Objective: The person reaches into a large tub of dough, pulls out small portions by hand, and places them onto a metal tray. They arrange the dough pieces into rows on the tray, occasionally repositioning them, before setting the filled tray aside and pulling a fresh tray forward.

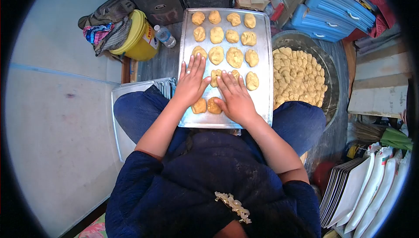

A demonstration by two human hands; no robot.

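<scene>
Head camera, steep downward view, close over tray (262, 63).

Both hands flat on the tray (262, 102), left hand (190, 82) and right hand (236, 96) side by side, a dough piece (215, 77) between their fingers, two more by the wrists, rows of pieces beyond the fingertips, and a full bowl (325, 63) off to the right.

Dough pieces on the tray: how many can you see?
17 on the tray: three rows of four at the far end, three between the hands, two nearest the person. The hands may hide more.
</scene>
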